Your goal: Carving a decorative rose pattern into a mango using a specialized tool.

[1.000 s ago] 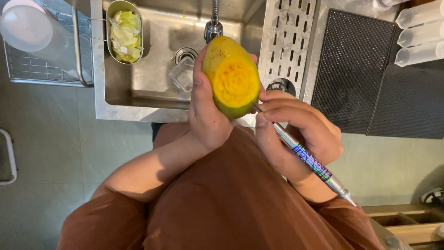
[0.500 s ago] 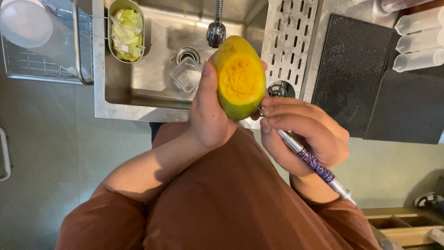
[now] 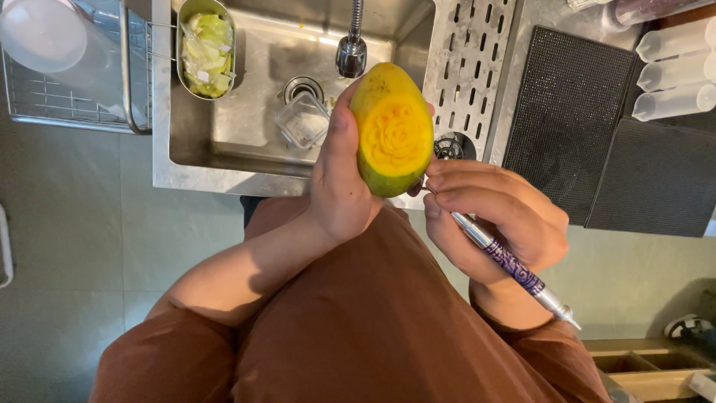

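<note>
Far left: a wire rack (image 3: 67, 97) with a white tub (image 3: 33, 33) on it. Next, a steel sink (image 3: 224, 172), with a scrap strainer (image 3: 205, 45) hung at its left wall, a small clear cup (image 3: 302, 119) near the drain, and a tap (image 3: 351, 52) above.

Centre: left hand (image 3: 343, 179) clamped round a mango (image 3: 391, 127), held up over the sink's front edge, thumb along the left flank, peeled face turned up with a rose-like pattern cut into the flesh. Risk here: wet, slippery fruit could twist or drop into the sink if the grip slackens, and the supporting fingers behind the fruit are hidden, so a push-through could probably reach them.

Right of it: right hand (image 3: 496, 224) closed on a carving knife (image 3: 514, 269), pen-style, tip at the mango's lower right edge, blade itself hidden. Too much pressure could likely tear the thin petals or skid off towards the left palm.

Further right: drain board (image 3: 470, 67), black mats (image 3: 567, 112), clear bottles (image 3: 675, 71).
</note>
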